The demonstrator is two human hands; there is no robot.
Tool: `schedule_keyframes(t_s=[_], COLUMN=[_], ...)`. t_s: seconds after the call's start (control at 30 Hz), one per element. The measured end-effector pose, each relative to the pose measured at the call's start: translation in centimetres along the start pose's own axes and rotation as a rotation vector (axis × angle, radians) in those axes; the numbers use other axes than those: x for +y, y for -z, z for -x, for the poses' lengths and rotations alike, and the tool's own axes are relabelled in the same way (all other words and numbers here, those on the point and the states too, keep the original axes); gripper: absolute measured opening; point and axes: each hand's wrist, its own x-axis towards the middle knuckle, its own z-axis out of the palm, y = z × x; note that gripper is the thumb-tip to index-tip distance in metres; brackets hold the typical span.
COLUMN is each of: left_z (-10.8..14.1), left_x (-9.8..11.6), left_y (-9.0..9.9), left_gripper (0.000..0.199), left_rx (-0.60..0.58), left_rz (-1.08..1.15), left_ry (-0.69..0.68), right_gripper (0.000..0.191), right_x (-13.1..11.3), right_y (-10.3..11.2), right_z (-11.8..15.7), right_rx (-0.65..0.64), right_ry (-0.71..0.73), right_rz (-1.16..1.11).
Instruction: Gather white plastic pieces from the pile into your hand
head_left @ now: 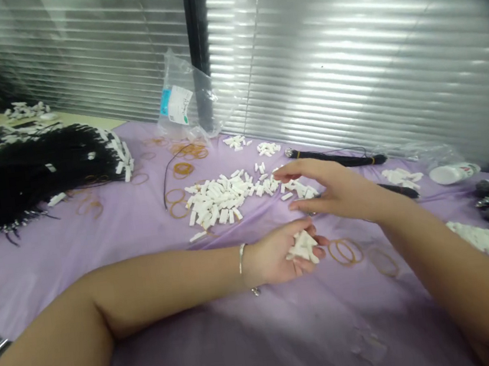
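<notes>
My left hand [278, 256] is turned palm up over the cloth, its fingers curled around several small white pieces [303, 247]. Above it, my right hand [334, 190] reaches in from the right with thumb and fingers apart and nothing between them. Close to its fingertips lie loose white pieces [299, 189]. A larger heap of the same small white oblong pieces [219, 197] spreads to the left. Just right of my left hand are thin tan rubber bands [346, 252].
Purple cloth [226, 327] covers the table. Bundled black cords [25, 174] with white ends lie left; a tied black bundle [339, 158] lies behind my right hand. A clear plastic bag [189, 97] stands against the blinds [343, 46]. A white bottle [452, 173] lies right.
</notes>
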Motion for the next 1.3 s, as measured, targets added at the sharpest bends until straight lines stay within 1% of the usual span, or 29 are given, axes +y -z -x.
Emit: schedule_keyframes(t_s=[0.07,0.1,0.13,0.2,0.27,0.33,0.43,0.53,0.63,0.67,0.73,0.8,0.83,0.87,0.9,0.97,1.07,1.1,1.13,1.2,1.23,1.3], left_z=[-0.2,-0.3,-0.3,-0.4,-0.5,-0.6,-1.0,-1.1,-0.9,-0.8,-0.6,-0.5,-0.6,-0.6,-0.6,-0.6,-0.5,-0.4,-0.3,-0.1,0.0,0.0], left_x=[-0.2,-0.2,-0.2,-0.3,-0.3,-0.4,-0.6,-0.7,-0.5,-0.5,-0.4,-0.4,-0.3,-0.3,-0.3,-0.2,-0.2,-0.2,-0.2,-0.3,-0.3,-0.3], left_y=[-0.1,-0.2,-0.2,-0.1,0.0,0.1,0.4,0.5,0.4,0.4,0.3,0.4,0.5,0.6,0.6,0.7,0.5,0.4,0.3,0.0,-0.2,-0.3], left_gripper=[0.025,0.025,0.025,0.025,0.026,0.028,0.029,0.028,0.035,0.039,0.043,0.045,0.047,0.051,0.055,0.060,0.051,0.046,0.040,0.031,0.029,0.030], left_rx=[0.013,0.020,0.024,0.033,0.034,0.018,-0.034,-0.044,-0.018,-0.013,-0.015,-0.026,-0.028,-0.020,-0.010,-0.010,-0.025,-0.012,0.014,0.063,0.075,0.083], left_rz=[-0.059,-0.094,-0.127,-0.174,-0.196,-0.245,-0.345,-0.353,-0.285,-0.260,-0.219,-0.215,-0.217,-0.218,-0.219,-0.216,-0.199,-0.189,-0.181,-0.176,-0.177,-0.186], left_ry=[0.023,0.036,0.046,0.055,0.049,0.040,0.051,0.060,0.047,0.041,0.024,0.011,0.009,0.008,0.007,-0.006,-0.049,-0.063,-0.070,-0.067,-0.062,-0.040], right_gripper=[0.031,0.024,0.020,0.020,0.022,0.022,0.024,0.033,0.033,0.033,0.036,0.041,0.041,0.038,0.036,0.032,0.034,0.034,0.034,0.035,0.034,0.030], right_x=[0.6,0.9,1.1,1.4,1.5,1.6,1.6,1.7,1.7,1.7,1.3,0.5,0.0,-0.5,-1.1,-2.0,-2.2,-1.9,-1.4,-0.1,0.8,2.5], right_y=[-1.7,-2.7,-3.8,-6.0,-7.8,-8.9,-9.4,-9.2,-8.2,-7.6,-5.7,-3.5,-2.3,-1.3,-0.5,0.5,0.6,0.5,0.4,0.1,-0.1,-0.8], right_z=[-1.5,-2.4,-3.4,-5.3,-6.8,-7.5,-7.2,-6.2,-5.3,-5.0,-4.0,-2.5,-1.6,-0.6,0.3,1.8,2.8,2.7,2.5,1.5,0.9,-0.7], right_rx=[0.059,0.045,-0.002,-0.119,-0.183,-0.194,-0.185,-0.151,-0.121,-0.091,0.012,0.114,0.143,0.145,0.115,-0.002,-0.199,-0.231,-0.241,-0.221,-0.191,-0.102], right_ry=[-0.004,0.016,0.057,0.146,0.191,0.181,0.145,0.094,0.055,0.029,-0.037,-0.089,-0.097,-0.095,-0.092,-0.086,-0.039,-0.021,-0.010,-0.016,-0.033,-0.121], right_rz=[-0.024,-0.032,-0.037,-0.019,0.027,0.060,0.079,0.099,0.103,0.088,0.001,-0.159,-0.235,-0.285,-0.301,-0.210,0.013,0.043,0.040,-0.019,-0.044,-0.026])
